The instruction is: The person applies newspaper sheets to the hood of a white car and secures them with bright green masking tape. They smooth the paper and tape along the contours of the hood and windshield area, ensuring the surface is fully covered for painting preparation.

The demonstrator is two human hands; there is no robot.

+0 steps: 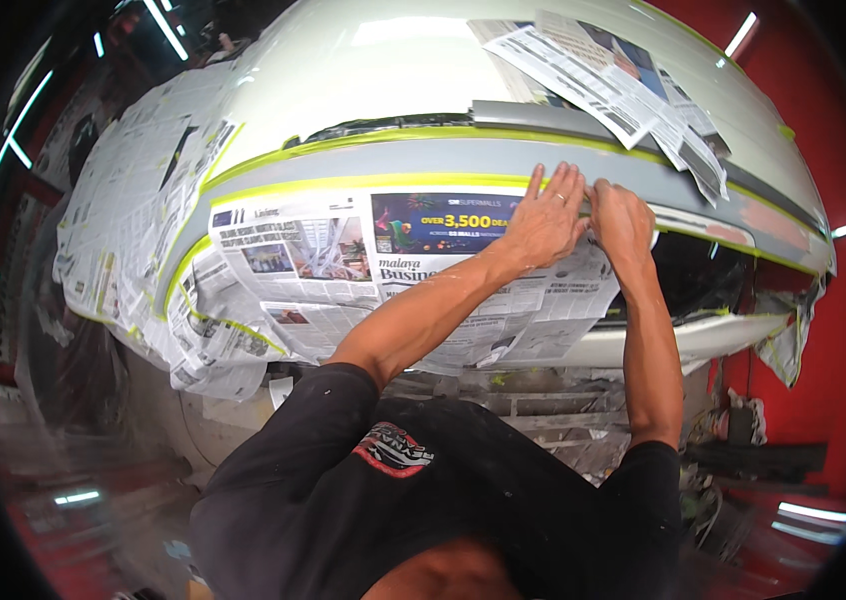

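You're pressing at the tape edge of a newspaper sheet on the car's side, both hands up at its top right.
Left hand (548, 215) lies flat, fingers straight, over the lime tape (363, 185); right hand (623, 222) is just beside it, fingers curled, can't tell if they grip anything. Newspaper sheet (318, 300) hangs below the grey strip (363, 160); it carries headlines, photos and a dark-blue ad (413, 225) with big yellow lettering. Your left forearm hides part of the print. Your black shirt (503, 480) has a red-and-white emblem (395, 450) with lettering. Loose papers (583, 85) lie across the white roof (373, 85), hanging over the grey strip up and right of your hands. Dark window opening (708, 285) right of your right forearm; more masking paper (133, 200) far left.
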